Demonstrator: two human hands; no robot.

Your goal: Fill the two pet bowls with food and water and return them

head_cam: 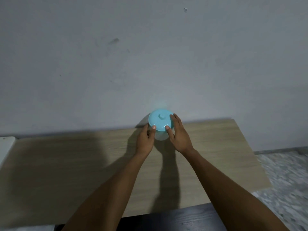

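Two hands meet at a clear container (161,137) standing upright at centre frame, on the far edge of a wooden table (83,164) against the wall (150,55). The left hand (146,137) curls round its body from the left; the right hand (179,134), from the right, seems to pinch the blue lid (158,121) sitting directly on top.

Below its turquoise lid (159,121), the container (160,137) at the bench's (66,164) far edge shows only a sliver of pale body; the left hand (145,139) and right hand (179,135) cover the rest (contents cannot be told). A white object (5,147) at the bench's left end is cut by the picture's edge. The floor (286,177) beyond the right end is blurred.
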